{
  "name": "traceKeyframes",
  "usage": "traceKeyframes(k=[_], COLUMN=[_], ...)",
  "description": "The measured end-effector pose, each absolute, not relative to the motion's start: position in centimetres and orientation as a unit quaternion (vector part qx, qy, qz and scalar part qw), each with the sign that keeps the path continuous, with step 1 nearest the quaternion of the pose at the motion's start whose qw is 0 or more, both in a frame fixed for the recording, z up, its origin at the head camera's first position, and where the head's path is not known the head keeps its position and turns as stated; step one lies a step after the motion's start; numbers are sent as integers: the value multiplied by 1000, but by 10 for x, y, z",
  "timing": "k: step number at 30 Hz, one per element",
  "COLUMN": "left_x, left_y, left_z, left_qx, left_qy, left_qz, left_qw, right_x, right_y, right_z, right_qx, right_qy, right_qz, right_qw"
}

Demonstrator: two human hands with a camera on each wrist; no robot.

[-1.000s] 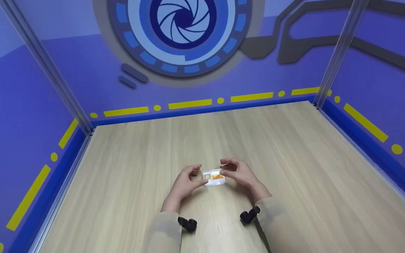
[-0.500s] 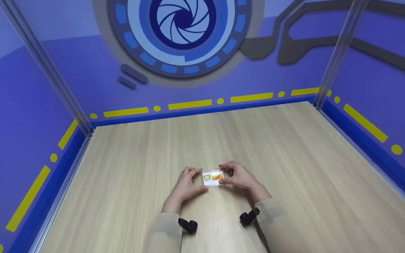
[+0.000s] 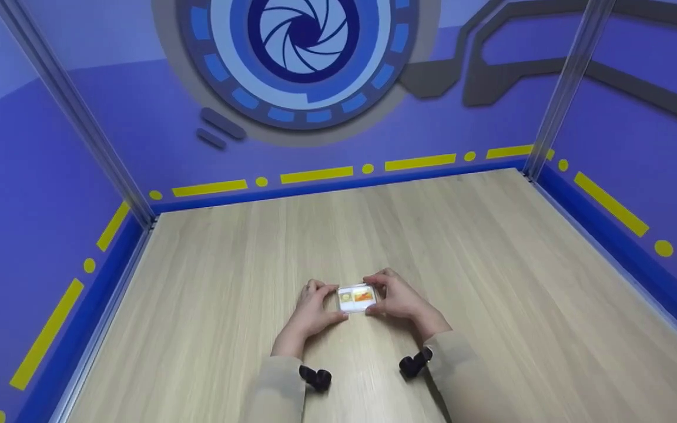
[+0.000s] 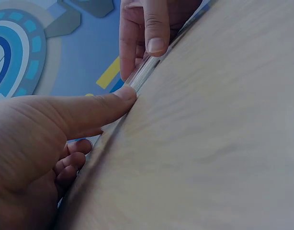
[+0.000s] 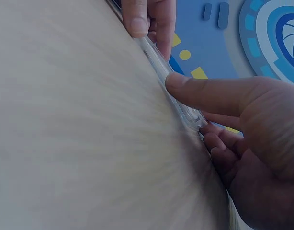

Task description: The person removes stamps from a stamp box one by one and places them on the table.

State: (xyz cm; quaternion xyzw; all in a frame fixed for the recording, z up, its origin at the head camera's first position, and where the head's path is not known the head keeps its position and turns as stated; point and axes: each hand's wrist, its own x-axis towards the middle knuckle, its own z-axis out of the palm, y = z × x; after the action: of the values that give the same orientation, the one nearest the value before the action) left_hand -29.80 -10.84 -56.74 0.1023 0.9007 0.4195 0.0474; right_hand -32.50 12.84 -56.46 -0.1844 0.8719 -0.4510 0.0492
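Observation:
A small, flat clear plastic case (image 3: 350, 305) lies face up on the wooden table, with one smaller yellowish picture and one orange picture on its white face. My left hand (image 3: 312, 310) holds the left end of it, thumb at the near edge and index finger at the far corner. At the other end, my right hand (image 3: 402, 298) grips it in the same way, thumb near and fingers far. Both wrist views catch the case edge-on, close over the tabletop, with the left thumb (image 4: 108, 108) and the right thumb (image 5: 195, 88) pressed against its clear near side.
Around the hands spreads a pale wood-grain table (image 3: 256, 247). Blue printed panels (image 3: 327, 138) with yellow dashes wall it in at the back and both sides, joined by metal corner posts (image 3: 89, 123). A black wrist camera (image 3: 316, 378) sits on each sleeve.
Both thumbs have slid from the case's face down to its near edge, the left one first. My fingers have closed in on the far corners, while the case stays nearly where it was.

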Motion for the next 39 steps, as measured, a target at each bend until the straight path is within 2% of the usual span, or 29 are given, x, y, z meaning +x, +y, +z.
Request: traceKeyframes(k=[27,39], left_x=[-298,-298], left_y=[-108,-107], left_z=[-568,-567], left_qx=[110,104], left_qy=[907,905], left_qz=[404,410], left_qw=[31,32], right_x=[-327,-329], right_y=[129,141], right_z=[-568,-563], right_qx=[-203,-176], right_qy=[878,866], right_qz=[-433,-465], right_qw=[31,53])
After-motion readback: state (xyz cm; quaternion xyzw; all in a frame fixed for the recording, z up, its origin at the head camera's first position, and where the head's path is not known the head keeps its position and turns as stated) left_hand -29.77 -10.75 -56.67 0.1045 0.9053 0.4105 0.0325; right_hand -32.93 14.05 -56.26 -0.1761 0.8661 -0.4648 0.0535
